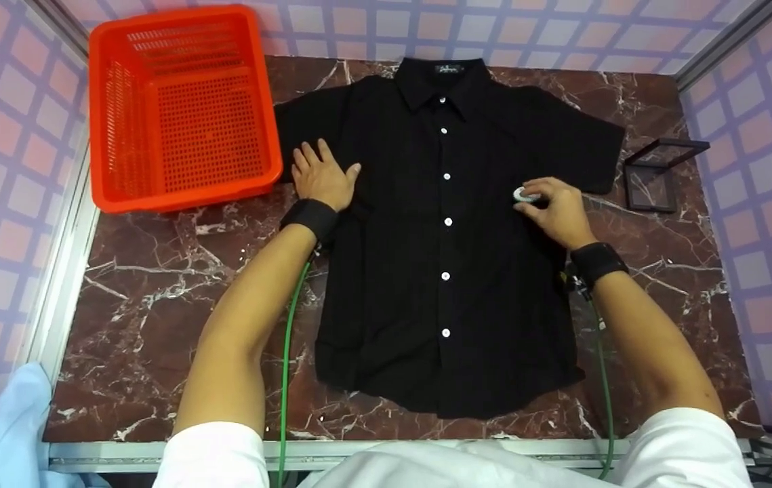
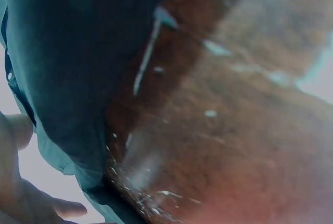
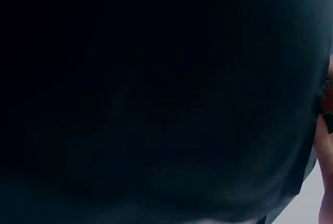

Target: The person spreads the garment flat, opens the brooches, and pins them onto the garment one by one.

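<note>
A black short-sleeved button-up shirt (image 1: 399,271) lies spread flat, front up, with its collar at the far side and white buttons down the middle. My left hand (image 1: 321,177) rests on the shirt near the left sleeve, fingers spread. Over the right side of the chest, my right hand (image 1: 557,210) pinches a small round white object (image 1: 520,194) between thumb and fingers; its exact kind is unclear. Dark shirt cloth (image 3: 156,104) fills most of the right wrist view. In the left wrist view, part of the left hand (image 2: 26,182) shows beside the shirt (image 2: 73,67).
An orange-red plastic basket (image 1: 267,135) stands at the far left, close to the left sleeve. Beside the right sleeve is a black open frame stand (image 1: 652,209). Patterned walls enclose the marble-look tabletop (image 1: 155,339). Green cables (image 1: 289,352) run from both wristbands toward the near edge.
</note>
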Motion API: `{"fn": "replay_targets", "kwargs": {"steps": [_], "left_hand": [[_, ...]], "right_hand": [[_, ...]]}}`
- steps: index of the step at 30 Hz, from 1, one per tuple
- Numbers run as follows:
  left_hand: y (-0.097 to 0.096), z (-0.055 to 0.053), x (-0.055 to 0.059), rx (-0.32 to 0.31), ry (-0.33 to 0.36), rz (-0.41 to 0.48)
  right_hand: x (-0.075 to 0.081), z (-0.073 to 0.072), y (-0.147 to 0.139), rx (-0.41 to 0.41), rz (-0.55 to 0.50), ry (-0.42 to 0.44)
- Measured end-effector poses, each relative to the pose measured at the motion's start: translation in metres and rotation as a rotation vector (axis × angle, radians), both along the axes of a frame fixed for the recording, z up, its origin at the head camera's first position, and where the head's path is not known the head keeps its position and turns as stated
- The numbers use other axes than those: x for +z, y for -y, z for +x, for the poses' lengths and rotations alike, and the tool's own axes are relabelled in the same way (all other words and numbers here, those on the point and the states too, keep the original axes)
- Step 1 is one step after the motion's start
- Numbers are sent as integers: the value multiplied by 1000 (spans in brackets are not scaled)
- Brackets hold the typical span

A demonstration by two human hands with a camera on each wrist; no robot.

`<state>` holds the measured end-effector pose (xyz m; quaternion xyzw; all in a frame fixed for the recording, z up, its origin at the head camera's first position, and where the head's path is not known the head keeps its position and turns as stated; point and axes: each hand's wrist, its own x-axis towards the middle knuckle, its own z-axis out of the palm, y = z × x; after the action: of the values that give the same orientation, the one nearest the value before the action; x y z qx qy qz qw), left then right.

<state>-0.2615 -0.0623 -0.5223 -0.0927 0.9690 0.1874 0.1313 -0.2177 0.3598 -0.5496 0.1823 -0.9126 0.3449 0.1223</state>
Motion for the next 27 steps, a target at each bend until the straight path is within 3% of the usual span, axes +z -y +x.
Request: {"fn": "replay_targets", "kwargs": {"steps": [5, 11, 18, 27], "left_hand": [[0, 1, 1, -4, -31, -23], [-4, 3, 2, -20, -63, -14], [-8, 5, 3, -28, -80, -13], [-10, 4, 0, -33, -91, -29]], "right_hand": [[4, 3, 3, -86, -80, 91], [11, 2, 1, -171, -69, 214], [17, 2, -4, -147, 30, 314], [25, 3, -4, -171, -204, 483]]}}
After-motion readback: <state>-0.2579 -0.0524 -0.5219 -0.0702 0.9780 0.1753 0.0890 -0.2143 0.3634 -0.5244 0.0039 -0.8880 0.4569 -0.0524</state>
